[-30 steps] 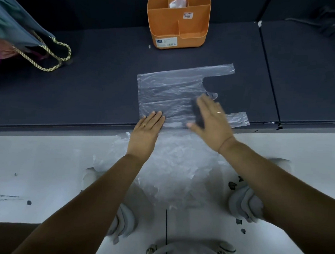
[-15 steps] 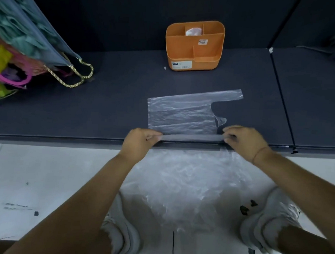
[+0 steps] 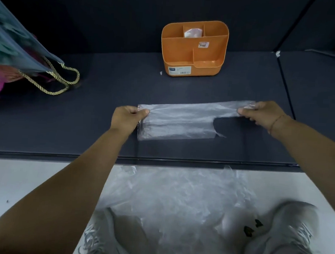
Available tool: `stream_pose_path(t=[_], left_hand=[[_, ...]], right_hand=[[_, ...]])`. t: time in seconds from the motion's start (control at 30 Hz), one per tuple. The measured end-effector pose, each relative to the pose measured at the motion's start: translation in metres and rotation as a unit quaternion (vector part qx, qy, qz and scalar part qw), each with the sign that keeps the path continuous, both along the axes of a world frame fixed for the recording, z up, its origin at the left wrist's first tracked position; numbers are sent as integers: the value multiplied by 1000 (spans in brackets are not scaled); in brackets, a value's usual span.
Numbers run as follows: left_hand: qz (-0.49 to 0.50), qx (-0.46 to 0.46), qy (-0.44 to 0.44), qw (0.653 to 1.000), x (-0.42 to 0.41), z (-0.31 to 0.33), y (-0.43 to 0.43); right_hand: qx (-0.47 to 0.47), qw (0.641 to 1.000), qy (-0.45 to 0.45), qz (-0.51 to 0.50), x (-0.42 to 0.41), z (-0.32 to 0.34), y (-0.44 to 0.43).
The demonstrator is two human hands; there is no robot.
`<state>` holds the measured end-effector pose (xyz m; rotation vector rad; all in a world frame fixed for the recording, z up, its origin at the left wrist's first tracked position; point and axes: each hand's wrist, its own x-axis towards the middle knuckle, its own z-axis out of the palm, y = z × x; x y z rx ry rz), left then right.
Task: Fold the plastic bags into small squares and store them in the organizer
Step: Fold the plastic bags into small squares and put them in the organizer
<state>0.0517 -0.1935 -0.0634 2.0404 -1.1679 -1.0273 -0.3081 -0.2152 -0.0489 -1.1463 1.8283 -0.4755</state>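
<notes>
A clear plastic bag (image 3: 182, 120) lies stretched sideways across the dark tabletop (image 3: 74, 125), doubled lengthwise into a long band, and both hands hold it by its ends. The left hand (image 3: 127, 117) pinches the closed end between thumb and curled fingers, while the right hand (image 3: 261, 113) pinches the handle strip at the far right corner. The two hands are well apart, with the film taut between them. Its upper edge may be lifted slightly off the surface, though the sheen makes that hard to judge. Behind the bag stands the orange organizer (image 3: 195, 50), with a small folded bag (image 3: 193, 32) in its middle rear compartment. A loose heap of clear bags (image 3: 174, 196) lies on the white floor (image 3: 22, 177) between grey shoes (image 3: 285, 232). A tote with rope handles (image 3: 20, 55) sits at the left.
</notes>
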Motion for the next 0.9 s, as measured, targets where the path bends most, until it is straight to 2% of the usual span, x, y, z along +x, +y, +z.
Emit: stream_pose_path(t=[0.2, 0.23, 0.33, 0.4, 0.43, 0.5, 0.57, 0.63, 0.7, 0.8, 0.9], left_hand=[[-4, -33, -100, 994, -7, -18, -6], [1, -50, -143, 988, -8, -19, -5], [-14, -127, -328, 936, -17, -20, 5], [-98, -233, -355, 900, -35, -24, 16], [-153, -256, -358, 885, -44, -29, 20], [-234, -220, -350, 880, -60, -36, 24], [-256, -156, -351, 887, -65, -38, 24], [-273, -87, -375, 881, -60, -44, 25], [-284, -57, -389, 875, -52, -48, 27], [-294, -25, -394, 870, -42, -50, 27], [-285, -8, -406, 868, -29, -47, 27]], right_hand=[[-24, 995, 87, -53, 11, -14, -6], [-28, 991, 116, -54, 15, -13, -5], [-89, 966, 227, -85, 34, -8, 4], [-194, 932, 302, -48, 65, -5, 12], [-247, 920, 306, 0, 87, -6, 16], [-307, 911, 246, 126, 135, -11, 19], [-269, 907, 195, 260, 174, -18, 20], [-201, 897, 213, 330, 187, -33, 20], [-147, 886, 264, 353, 173, -46, 22], [-141, 854, 350, 358, 131, -59, 29], [-128, 860, 372, 325, 92, -59, 29]])
